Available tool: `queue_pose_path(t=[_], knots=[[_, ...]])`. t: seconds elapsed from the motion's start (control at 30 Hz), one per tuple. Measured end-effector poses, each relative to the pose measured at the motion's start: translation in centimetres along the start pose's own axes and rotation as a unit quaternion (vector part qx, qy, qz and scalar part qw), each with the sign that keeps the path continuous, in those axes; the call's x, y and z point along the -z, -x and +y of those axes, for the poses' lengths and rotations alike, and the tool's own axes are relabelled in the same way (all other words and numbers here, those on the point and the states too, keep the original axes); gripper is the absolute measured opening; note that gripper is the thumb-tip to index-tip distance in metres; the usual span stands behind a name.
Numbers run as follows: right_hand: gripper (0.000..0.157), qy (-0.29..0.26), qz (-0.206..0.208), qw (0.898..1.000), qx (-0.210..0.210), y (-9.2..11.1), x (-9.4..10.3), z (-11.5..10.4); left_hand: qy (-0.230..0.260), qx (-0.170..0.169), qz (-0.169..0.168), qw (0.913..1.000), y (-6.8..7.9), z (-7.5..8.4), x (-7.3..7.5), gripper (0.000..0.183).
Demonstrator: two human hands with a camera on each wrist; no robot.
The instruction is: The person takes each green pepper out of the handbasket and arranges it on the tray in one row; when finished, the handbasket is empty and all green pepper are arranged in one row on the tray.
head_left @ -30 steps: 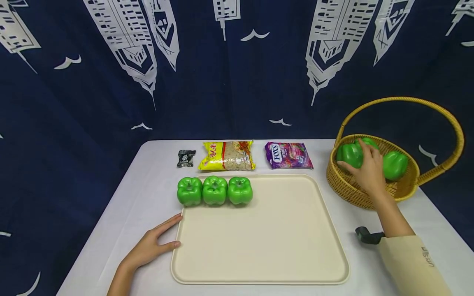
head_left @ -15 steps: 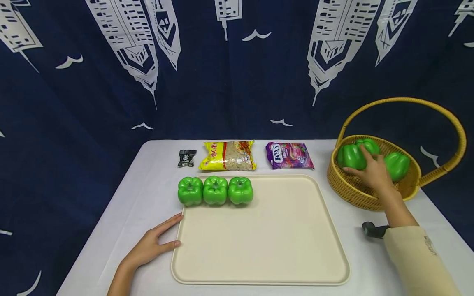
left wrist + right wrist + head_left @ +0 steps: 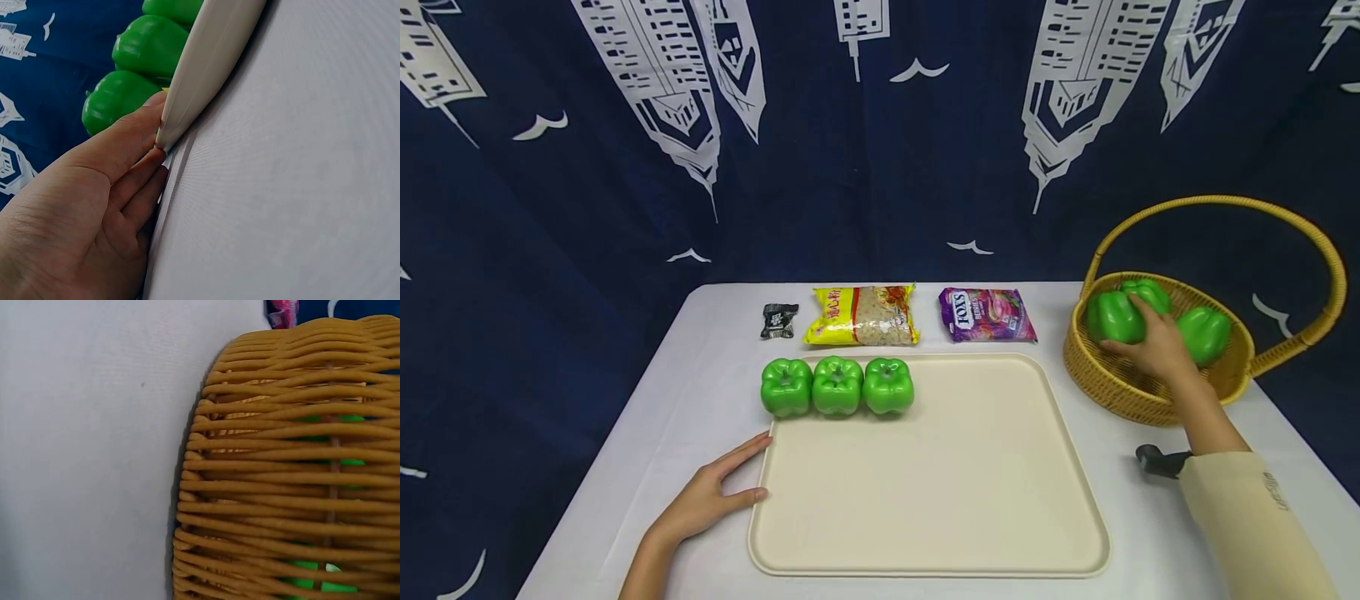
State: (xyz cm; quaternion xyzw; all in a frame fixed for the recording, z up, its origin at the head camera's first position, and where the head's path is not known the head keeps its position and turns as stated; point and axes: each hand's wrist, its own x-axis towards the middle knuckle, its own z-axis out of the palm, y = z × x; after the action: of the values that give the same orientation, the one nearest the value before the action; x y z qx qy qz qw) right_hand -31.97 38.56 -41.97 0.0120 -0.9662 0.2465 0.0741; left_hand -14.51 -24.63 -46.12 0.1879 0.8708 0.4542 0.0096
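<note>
1. Left hand (image 3: 702, 498): fingers nearly straight, thumb spread wide, touching the left edge of the tray (image 3: 940, 483); light contact should be enough to steady it.
2. Far-left corner of the tray: green peppers (image 3: 837, 386) in a row.
3. Right hand (image 3: 1159, 350): thumb and fingers around the held pepper (image 3: 1114, 317), inside the basket (image 3: 1101, 393) near the surface's (image 3: 1052, 312) far-right corner; smooth sides probably need a firm grip.

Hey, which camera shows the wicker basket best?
The head view: it shows the wicker basket nearly whole, handle included. The right wrist view has only part of its woven side, up close; the left wrist view shows none of it.
</note>
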Motion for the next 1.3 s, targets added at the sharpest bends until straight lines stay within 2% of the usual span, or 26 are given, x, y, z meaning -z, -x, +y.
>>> queue_pose_path(t=[0.17, 0.33, 0.6, 0.73, 0.9, 1.07, 1.17, 1.3], knots=[[0.094, -0.032, 0.029, 0.999, -0.007, 1.4, 0.5, -0.5, -0.002, 0.001, 0.001, 1.0000, 0.0, -0.1, -0.1, 0.064], [0.089, -0.068, 0.084, 0.994, -0.003, 3.3, 1.0, -1.4, -0.004, -0.003, 0.001, 1.0000, -0.1, -0.1, 0.0, 0.064], [0.098, -0.109, 0.153, 0.982, 0.037, 5.8, 1.5, -3.6, -0.005, -0.002, -0.001, 1.0000, -0.2, 0.2, 0.0, 0.064], [0.095, -0.135, 0.176, 0.973, 0.066, 6.7, 1.2, -5.0, -0.003, -0.003, 0.000, 1.0000, -0.2, 0.2, 0.0, 0.064], [0.090, -0.142, 0.198, 0.962, 0.124, 6.9, 1.0, -6.8, -0.006, -0.002, 0.001, 1.0000, -0.1, 0.1, 0.0, 0.064], [0.092, -0.150, 0.209, 0.949, 0.184, 6.7, 0.6, -8.7, -0.002, -0.003, -0.001, 1.0000, -0.1, 0.0, 0.0, 0.064], [0.100, -0.149, 0.198, 0.948, 0.199, 6.6, 0.2, -10.0, -0.004, -0.006, 0.000, 1.0000, -0.1, -0.1, -0.1, 0.064], [0.102, -0.132, 0.178, 0.953, 0.204, 6.4, -0.8, -11.4, -0.007, -0.007, 0.000, 1.0000, -0.1, -0.2, -0.1, 0.064]])
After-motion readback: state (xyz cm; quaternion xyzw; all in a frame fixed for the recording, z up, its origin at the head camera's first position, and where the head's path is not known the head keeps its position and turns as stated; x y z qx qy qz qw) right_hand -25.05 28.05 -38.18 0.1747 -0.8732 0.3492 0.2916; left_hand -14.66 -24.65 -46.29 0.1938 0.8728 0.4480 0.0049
